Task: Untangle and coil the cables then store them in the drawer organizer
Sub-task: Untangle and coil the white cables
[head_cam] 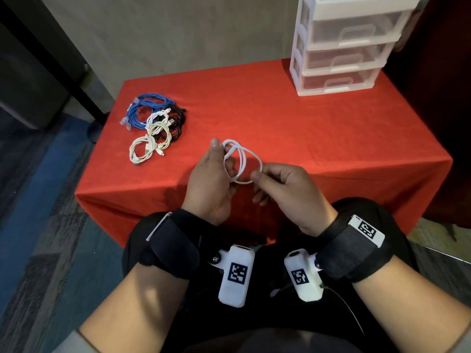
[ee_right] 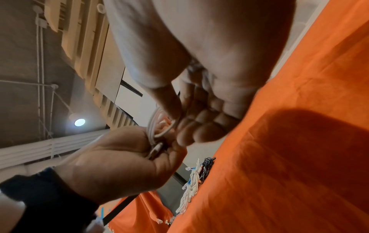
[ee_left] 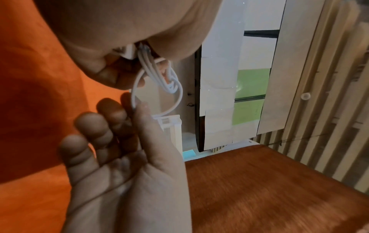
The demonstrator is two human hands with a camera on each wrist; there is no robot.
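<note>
A white cable point(head_cam: 242, 161) hangs in loops above the near edge of the red-covered table point(head_cam: 318, 128). My left hand point(head_cam: 221, 155) grips the gathered loops, thumb up, with a connector tucked against the palm in the right wrist view. My right hand point(head_cam: 258, 175) pinches the outer loop between thumb and forefinger. The left wrist view shows the same cable point(ee_left: 157, 74) bunched under my left hand point(ee_left: 129, 50), with my right hand point(ee_left: 133, 107) pinching the loop from below. The drawer organizer point(head_cam: 344, 47) stands at the far right corner with its drawers closed.
A pile of coiled cables point(head_cam: 155, 123), blue, black and white, lies on the left side of the table; in the right wrist view the pile point(ee_right: 193, 182) lies beyond my hands. The cloth drapes over the front edge. Carpet lies to the left.
</note>
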